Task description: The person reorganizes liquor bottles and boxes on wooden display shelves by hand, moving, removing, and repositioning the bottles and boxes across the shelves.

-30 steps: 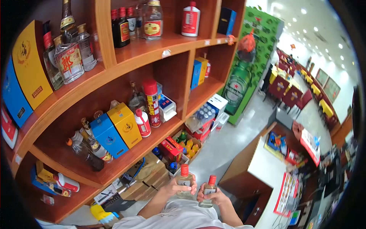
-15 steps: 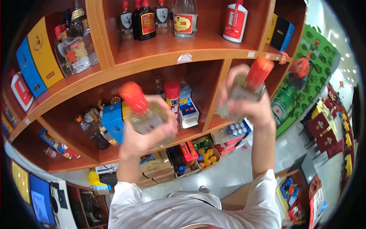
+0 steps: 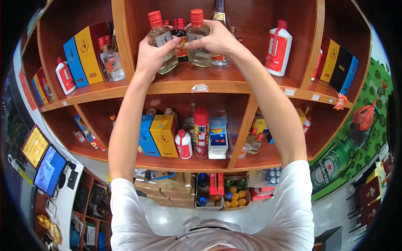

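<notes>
My left hand (image 3: 150, 55) is wrapped round a clear glass liquor bottle (image 3: 162, 37) with a red cap, which leans a little. A matching liquor bottle (image 3: 198, 30) stands nearly upright in my right hand (image 3: 218, 37). Both bottles are side by side at the upper shelf (image 3: 234, 86), my thumbs across their fronts. Whether their bases rest on the board I cannot tell. Behind them, dark red-capped bottles (image 3: 180, 24) are partly hidden by the hands. Beside my right wrist is a clear bottle with a red label (image 3: 220, 59).
A white bottle with a red label (image 3: 277, 50) stands right on the upper shelf. Left are blue and yellow boxes (image 3: 88, 52). Below, a red spray can (image 3: 201, 131) and a small white bottle (image 3: 183, 144) share the lower shelf. Cartons (image 3: 171, 190) sit on the floor.
Both hands have carried their bottles up from in front of the lower compartment to the upper shelf and brought them close together. The view has turned and shifted.
</notes>
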Demonstrator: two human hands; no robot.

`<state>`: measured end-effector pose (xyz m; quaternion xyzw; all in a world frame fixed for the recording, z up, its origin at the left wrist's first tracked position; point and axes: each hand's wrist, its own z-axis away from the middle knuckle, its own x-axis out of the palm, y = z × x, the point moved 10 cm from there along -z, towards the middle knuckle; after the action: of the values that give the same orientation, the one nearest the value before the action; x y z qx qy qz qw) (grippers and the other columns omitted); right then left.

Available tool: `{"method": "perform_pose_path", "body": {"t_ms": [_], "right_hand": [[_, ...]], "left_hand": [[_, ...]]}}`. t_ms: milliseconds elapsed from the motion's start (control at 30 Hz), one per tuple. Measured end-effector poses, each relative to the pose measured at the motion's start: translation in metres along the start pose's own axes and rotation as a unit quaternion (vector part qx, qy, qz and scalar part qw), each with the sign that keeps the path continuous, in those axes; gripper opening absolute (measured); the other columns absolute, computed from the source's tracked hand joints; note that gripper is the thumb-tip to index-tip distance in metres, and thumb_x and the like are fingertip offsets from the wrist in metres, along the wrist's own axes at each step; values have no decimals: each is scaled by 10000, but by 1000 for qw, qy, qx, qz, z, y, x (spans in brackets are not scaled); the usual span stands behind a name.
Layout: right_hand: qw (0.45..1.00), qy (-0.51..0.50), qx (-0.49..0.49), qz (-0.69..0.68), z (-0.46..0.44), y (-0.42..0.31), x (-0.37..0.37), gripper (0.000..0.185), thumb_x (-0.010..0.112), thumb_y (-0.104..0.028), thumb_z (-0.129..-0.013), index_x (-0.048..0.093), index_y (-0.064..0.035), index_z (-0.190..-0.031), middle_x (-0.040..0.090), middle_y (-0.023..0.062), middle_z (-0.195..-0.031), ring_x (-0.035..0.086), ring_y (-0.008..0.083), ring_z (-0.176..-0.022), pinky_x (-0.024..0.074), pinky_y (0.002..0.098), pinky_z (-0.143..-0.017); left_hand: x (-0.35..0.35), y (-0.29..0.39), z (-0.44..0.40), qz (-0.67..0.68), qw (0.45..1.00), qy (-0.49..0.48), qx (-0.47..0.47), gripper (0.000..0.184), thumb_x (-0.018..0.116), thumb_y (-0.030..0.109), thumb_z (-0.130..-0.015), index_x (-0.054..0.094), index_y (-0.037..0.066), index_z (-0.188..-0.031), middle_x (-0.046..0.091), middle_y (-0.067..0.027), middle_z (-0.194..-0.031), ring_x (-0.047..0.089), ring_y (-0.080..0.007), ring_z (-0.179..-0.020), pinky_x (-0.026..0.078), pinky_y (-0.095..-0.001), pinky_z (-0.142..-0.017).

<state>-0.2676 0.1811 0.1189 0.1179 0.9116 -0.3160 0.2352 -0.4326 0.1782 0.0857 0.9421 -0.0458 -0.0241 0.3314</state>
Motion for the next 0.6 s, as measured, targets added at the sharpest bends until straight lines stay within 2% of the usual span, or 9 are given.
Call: {"method": "perform_pose_path", "body": {"t_ms": [133, 233, 267, 300, 367, 400, 500, 533, 600], "right_hand": [[997, -10, 24, 73, -11, 12, 5, 706, 933, -185, -660, 639, 24, -1266, 732, 169, -1081, 690, 214, -981, 518, 361, -928], [997, -11, 0, 77, -24, 17, 13, 807, 937, -202, -659, 566, 64, -1324, 711, 211, -1159, 696, 244, -1010, 512, 372, -944], [996, -37, 54, 65, -25, 23, 20, 860, 927, -206, -680, 500, 100, -1361, 695, 221, -1191, 687, 263, -1020, 523, 382, -925], [996, -26, 46, 66, -36, 34, 21, 747, 872, -216, -752, 521, 62, -1351, 703, 186, -1129, 676, 252, -982, 550, 356, -838], [981, -139, 121, 65, -30, 25, 30, 646, 810, -222, -827, 531, -41, -1381, 705, 83, -1026, 635, 144, -855, 540, 297, -742], [980, -153, 118, 53, -30, 21, 32, 574, 787, -205, -854, 550, -72, -1360, 685, 51, -962, 585, 93, -749, 516, 255, -623], [980, -157, 98, 69, -37, 15, 31, 720, 790, -147, -847, 441, -23, -1465, 700, 124, -1074, 634, 133, -731, 537, 267, -611], [984, -135, 92, 74, -41, 15, 32, 770, 796, -138, -838, 402, -7, -1487, 698, 140, -1089, 644, 141, -743, 543, 273, -617], [989, -89, 82, 85, -45, 16, 32, 871, 809, -119, -821, 325, 25, -1531, 693, 173, -1117, 665, 158, -766, 555, 286, -629]], "left_hand": [[-10, -10, 0, -62, 997, 38, -14, 520, 841, 177, -823, 554, -4, -1217, 710, -87, -1008, 698, -148, -899, 574, -305, -776], [-15, -25, 0, -61, 995, 53, -59, 471, 833, 213, -851, 573, 28, -1199, 694, -56, -1007, 680, -129, -875, 560, -303, -792], [-16, -28, -3, -76, 994, 50, -59, 468, 829, 247, -857, 598, 14, -1191, 701, -64, -1015, 674, -126, -869, 554, -303, -791], [-18, -28, -3, -86, 994, 44, -55, 473, 830, 259, -856, 606, 11, -1191, 704, -66, -1019, 671, -124, -869, 552, -302, -788], [-17, -20, 1, -105, 993, 33, -50, 484, 832, 281, -855, 623, 5, -1193, 710, -71, -1028, 665, -119, -867, 548, -301, -781], [-19, -16, 2, -140, 989, 42, -37, 512, 843, 314, -843, 640, 0, -1192, 714, -66, -1030, 653, -108, -865, 541, -293, -796], [-15, 20, 18, -278, 948, 99, 122, 732, 858, 263, -812, 489, -31, -1371, 714, -161, -1131, 698, -252, -1043, 541, -367, -923], [-9, 28, 22, -317, 927, 94, 179, 839, 859, 192, -792, 385, -17, -1452, 693, -217, -1182, 689, -330, -1109, 533, -409, -964], [-4, 28, 40, -360, 908, 98, 192, 871, 802, 103, -815, 307, 22, -1528, 526, -277, -1362, 578, -420, -1219, 484, -454, -1030]]}}
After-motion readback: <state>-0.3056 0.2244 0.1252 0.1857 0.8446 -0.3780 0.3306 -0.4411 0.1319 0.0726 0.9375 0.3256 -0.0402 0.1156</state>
